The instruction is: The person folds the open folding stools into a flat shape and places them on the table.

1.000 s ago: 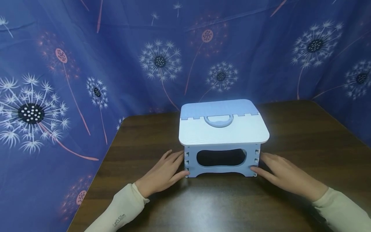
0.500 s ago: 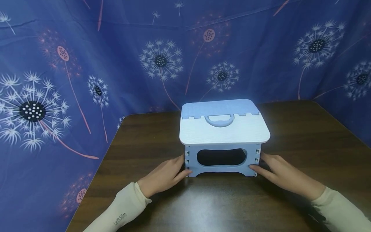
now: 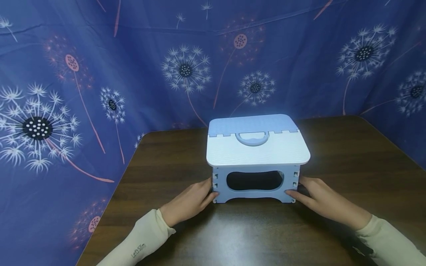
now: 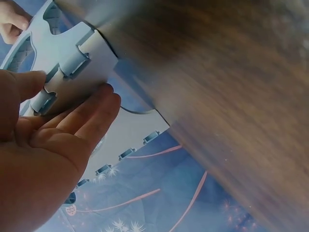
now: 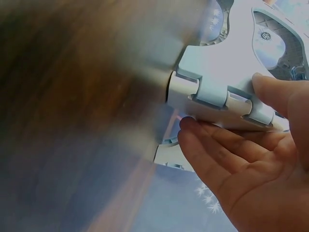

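A small folding step stool (image 3: 257,154) stands upright on the table in the head view, with a white and light blue top, a carry handle in the middle and pale blue legs. My left hand (image 3: 187,202) holds the lower left corner of its near leg, thumb on the front face and fingers along the side. On the opposite corner my right hand (image 3: 329,199) grips in the same way. The left wrist view shows the thumb at the hinged edge of the side panel (image 4: 87,79). In the right wrist view the thumb presses the blue leg panel (image 5: 217,67).
The stool stands on a dark wood-grain table (image 3: 253,232). Behind it and along the left side hangs a blue curtain (image 3: 139,74) with a dandelion print. The near leg has a wide oval cutout.
My left hand has shifted slightly right, its fingers closing in against the stool's side. The right hand has barely moved, and the stool stands in nearly the same place.
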Demonstrator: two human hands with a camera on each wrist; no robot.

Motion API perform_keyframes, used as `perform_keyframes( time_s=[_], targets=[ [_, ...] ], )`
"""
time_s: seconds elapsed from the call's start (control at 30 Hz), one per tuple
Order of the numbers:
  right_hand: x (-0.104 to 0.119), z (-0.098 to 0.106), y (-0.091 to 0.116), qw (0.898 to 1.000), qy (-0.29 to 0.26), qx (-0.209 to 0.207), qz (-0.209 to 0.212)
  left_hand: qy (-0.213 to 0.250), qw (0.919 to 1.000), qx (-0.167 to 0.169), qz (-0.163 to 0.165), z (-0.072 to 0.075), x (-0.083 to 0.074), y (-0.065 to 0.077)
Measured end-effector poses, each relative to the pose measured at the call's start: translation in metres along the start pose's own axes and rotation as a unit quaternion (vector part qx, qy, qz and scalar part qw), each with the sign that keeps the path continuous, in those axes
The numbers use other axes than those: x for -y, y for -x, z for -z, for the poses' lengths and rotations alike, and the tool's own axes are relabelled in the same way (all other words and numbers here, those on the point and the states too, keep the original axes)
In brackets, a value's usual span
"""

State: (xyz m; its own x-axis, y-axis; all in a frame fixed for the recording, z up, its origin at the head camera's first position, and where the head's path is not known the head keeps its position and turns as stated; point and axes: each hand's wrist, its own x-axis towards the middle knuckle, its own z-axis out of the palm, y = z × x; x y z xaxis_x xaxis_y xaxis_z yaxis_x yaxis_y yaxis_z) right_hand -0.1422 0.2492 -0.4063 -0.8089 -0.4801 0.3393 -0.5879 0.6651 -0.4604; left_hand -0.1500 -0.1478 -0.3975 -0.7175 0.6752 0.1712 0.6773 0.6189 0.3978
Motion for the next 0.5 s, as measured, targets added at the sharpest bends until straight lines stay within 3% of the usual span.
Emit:
perform_keyframes(
  time_s=[0.27,0.5],
  targets=[
    [-0.0026,-0.0032,0.0010,0.999,-0.021,-0.015,0.029,0.046,0.9989,0.008,0.006,-0.0035,0.0016,-0.0019],
    [-0.0062,-0.0047,0.0017,0.999,-0.018,-0.025,0.034,0.061,0.9979,-0.008,-0.016,-0.0074,0.0019,-0.0052]
  ],
)
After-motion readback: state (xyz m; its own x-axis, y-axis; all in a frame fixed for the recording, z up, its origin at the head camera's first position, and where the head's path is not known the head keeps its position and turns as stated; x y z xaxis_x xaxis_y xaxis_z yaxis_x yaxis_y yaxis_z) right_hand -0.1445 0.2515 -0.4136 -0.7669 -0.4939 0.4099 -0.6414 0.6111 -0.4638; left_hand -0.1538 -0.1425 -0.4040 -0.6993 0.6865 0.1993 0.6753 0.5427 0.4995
